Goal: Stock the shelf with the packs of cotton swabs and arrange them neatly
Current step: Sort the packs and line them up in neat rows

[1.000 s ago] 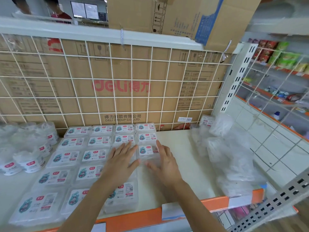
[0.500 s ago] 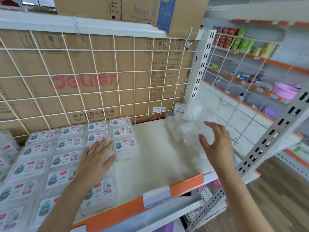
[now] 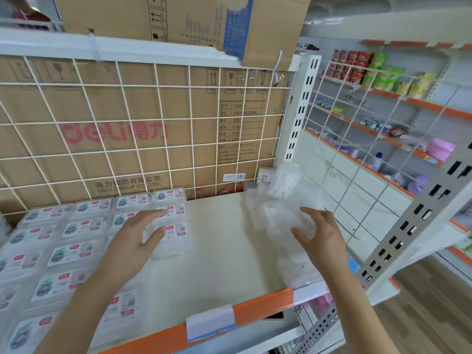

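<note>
Packs of cotton swabs (image 3: pixel 84 227) lie flat in neat rows on the left part of the shelf (image 3: pixel 217 254), labels up, edges touching, running from the back grid to the front lip. We log a second lot, a loose pile of clear-wrapped packs (image 3: pixel 277 200), heaped in the shelf's right back corner; some stand tilted, and labels are mostly unreadable.

Left hand (image 3: pixel 135 242): fingers straight and together, palm down, resting on the rightmost column of the rows, thumb against the near edge of one pack. It grips nothing.

Right hand (image 3: pixel 323 237): fingers spread and slightly bent, at the near side of the loose pile. Fingertips look to meet the clear wrap, but we cannot tell for sure; no pack is enclosed.

Bare cream shelf surface sits between the two lots. Orange front strip (image 3: pixel 263 302) carries a white label holder (image 3: pixel 210 321). White wire grid (image 3: pixel 158 118) backs the shelf, with a cardboard box (image 3: pixel 112 134) printed DELI in red behind it. Another carton (image 3: pixel 178 19) sits on top. To the right are a perforated upright (image 3: pixel 301 108) and neighbouring shelves with snack bags (image 3: pixel 370 72) and a pink tub (image 3: pixel 440 149).
</note>
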### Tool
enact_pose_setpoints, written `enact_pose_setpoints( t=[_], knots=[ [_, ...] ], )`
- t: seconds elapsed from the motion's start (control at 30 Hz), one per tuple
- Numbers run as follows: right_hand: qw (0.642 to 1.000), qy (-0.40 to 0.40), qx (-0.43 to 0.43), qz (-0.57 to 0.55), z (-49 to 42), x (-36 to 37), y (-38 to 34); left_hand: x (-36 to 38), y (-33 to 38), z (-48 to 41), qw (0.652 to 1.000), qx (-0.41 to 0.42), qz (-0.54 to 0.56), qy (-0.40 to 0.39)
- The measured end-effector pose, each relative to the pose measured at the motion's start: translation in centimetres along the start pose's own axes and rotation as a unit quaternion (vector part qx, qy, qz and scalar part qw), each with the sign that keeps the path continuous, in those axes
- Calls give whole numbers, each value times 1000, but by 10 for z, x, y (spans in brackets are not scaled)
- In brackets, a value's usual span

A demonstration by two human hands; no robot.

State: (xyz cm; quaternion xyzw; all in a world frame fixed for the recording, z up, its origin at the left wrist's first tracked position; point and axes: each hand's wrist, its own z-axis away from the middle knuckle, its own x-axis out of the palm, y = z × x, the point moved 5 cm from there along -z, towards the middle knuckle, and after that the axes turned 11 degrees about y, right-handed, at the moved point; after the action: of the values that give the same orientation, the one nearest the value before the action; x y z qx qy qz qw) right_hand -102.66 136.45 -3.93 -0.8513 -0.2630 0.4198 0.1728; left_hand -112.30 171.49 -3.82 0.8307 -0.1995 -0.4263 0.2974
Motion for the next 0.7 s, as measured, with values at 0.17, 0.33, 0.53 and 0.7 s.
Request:
enact_pose_setpoints(
  t=[0.17, 0.33, 0.53, 0.7],
  knots=[
    [992, 0, 76, -97, 0, -16, 10, 67, 60, -10, 994, 62, 46, -81],
    [984, 15, 96, -150, 6, -21, 19, 165, 93, -18, 980, -43, 110, -163],
    [989, 10, 63, -131, 4, -24, 21, 222, 100, -25, 952, -202, 210, -99],
    [981, -1, 87, -173, 1, -30, 21, 223, 98, -22, 939, -232, 248, -62]
  ],
)
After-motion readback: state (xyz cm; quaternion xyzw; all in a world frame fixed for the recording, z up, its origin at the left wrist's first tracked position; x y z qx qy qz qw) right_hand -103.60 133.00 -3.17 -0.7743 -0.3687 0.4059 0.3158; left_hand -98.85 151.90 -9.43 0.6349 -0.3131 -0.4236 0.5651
